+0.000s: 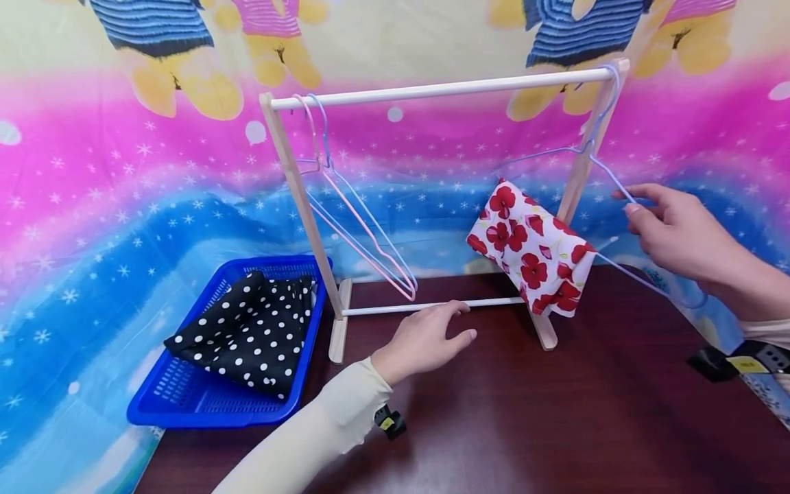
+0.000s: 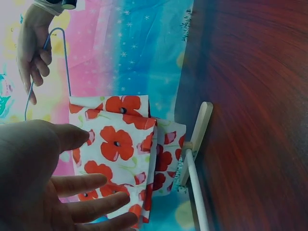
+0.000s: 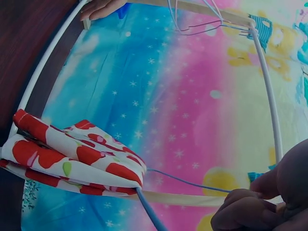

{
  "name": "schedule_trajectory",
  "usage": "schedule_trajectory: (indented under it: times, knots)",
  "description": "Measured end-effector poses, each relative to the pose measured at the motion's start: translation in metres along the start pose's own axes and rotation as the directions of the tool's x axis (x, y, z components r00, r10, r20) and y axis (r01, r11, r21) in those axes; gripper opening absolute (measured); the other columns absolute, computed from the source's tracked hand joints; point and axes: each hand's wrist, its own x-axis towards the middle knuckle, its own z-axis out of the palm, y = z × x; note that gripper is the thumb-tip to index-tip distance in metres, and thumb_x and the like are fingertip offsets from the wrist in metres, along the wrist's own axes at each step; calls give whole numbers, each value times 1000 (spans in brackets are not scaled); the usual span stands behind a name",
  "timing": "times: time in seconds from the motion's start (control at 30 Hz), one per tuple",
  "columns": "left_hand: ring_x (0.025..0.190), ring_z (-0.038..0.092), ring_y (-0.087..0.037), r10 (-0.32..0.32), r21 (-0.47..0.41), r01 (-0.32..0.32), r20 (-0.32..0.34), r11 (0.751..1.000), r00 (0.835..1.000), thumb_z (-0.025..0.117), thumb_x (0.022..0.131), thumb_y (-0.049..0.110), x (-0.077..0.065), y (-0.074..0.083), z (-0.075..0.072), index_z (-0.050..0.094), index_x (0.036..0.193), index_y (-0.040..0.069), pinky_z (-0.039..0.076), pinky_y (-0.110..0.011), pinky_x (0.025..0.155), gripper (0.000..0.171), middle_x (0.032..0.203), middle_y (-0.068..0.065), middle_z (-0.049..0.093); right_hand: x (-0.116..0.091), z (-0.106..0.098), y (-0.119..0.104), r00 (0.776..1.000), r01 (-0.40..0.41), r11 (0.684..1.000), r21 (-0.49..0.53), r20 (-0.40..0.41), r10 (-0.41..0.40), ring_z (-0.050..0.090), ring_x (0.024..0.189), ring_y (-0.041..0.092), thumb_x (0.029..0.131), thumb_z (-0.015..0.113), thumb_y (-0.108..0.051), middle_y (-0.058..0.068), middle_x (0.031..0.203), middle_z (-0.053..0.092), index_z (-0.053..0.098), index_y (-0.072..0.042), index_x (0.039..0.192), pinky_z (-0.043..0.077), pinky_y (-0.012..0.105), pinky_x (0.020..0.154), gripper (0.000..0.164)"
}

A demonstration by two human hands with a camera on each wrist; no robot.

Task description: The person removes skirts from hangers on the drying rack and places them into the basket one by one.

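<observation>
A blue-purple clothes hanger (image 1: pixel 607 171) has its hook over the right end of the white top rod (image 1: pixel 444 90). My right hand (image 1: pixel 685 230) pinches the hanger's right shoulder between thumb and forefinger. Folded over the hanger's lower bar is a white cloth with red flowers (image 1: pixel 532 252), also in the left wrist view, where the cloth (image 2: pixel 115 144) hangs beyond my left fingers. My left hand (image 1: pixel 426 341) holds nothing; its fingers are spread loosely in front of the rack's white lower rod (image 1: pixel 494 302), apart from the cloth in the head view.
Bare pink (image 1: pixel 352 202) and blue (image 1: pixel 379 226) hangers hang at the rack's left end. Beside the left post (image 1: pixel 302 206), a blue basket (image 1: pixel 212 417) holds a black cloth with white dots (image 1: pixel 253 336). The wooden rack stands on a dark table (image 1: pixel 494 425) against a printed backdrop.
</observation>
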Motion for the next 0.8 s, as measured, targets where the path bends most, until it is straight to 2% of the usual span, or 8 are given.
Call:
schedule_trajectory:
  times: [0.1, 0.23, 0.4, 0.8]
  knots:
    - [123, 65, -16, -4, -39, 3, -17, 999, 1000, 62, 96, 47, 2, 1, 3, 58, 138, 23, 54, -38, 103, 49, 137, 1, 66, 2, 1, 3, 1000, -6, 1000, 20, -14, 6, 35, 44, 19, 111, 29, -34, 1, 63, 40, 38, 0, 147, 34, 36, 40, 50]
    - [119, 67, -16, -23, -86, 20, -39, 996, 999, 64, 95, 47, 4, 0, 8, 60, 136, 24, 55, -38, 100, 48, 133, 2, 68, 4, 0, 9, 1000, -4, 997, 71, 9, 3, 34, 45, 19, 111, 27, -33, -1, 64, 38, 43, -1, 137, 33, 37, 40, 44]
    - [117, 66, -16, -43, -116, 36, -56, 993, 998, 64, 96, 45, 6, -3, 11, 61, 133, 24, 55, -38, 99, 43, 131, 3, 69, 7, -1, 14, 999, -12, 992, 124, 54, 5, 34, 44, 18, 111, 25, -33, -4, 61, 37, 43, -1, 123, 34, 37, 40, 38]
    - [114, 67, -15, -43, -125, 37, -45, 991, 998, 62, 98, 44, 8, -6, 14, 62, 132, 23, 55, -37, 98, 40, 129, 2, 70, 16, 2, 12, 984, -75, 989, 126, 167, 53, 34, 47, 14, 110, 19, -45, -4, 60, 34, 40, -4, 93, 37, 39, 45, 49]
